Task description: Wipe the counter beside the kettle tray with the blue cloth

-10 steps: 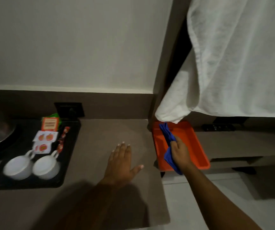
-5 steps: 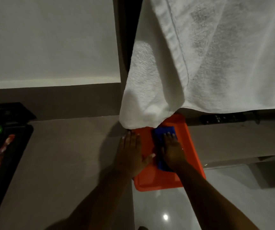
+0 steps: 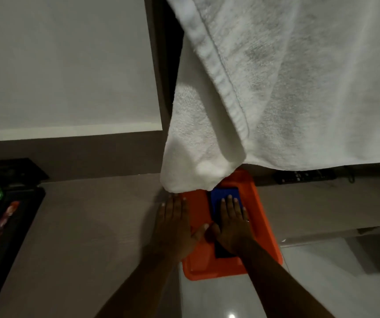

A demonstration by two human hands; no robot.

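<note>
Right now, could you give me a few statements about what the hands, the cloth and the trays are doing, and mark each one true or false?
1. The right hand presses the blue cloth flat on the orange tray. True.
2. The left hand grips a cup. False: it lies flat, palm down, across the counter edge and the tray.
3. A white towel hangs above the orange tray. True.
4. The black tray sits right of the hands. False: it is at the left.

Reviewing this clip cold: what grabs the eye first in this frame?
The big white towel hanging over the upper right, its corner dangling just above the orange tray. Below it, the right hand presses the blue cloth flat on that tray, while the left hand lies open on the counter edge beside it.
</note>
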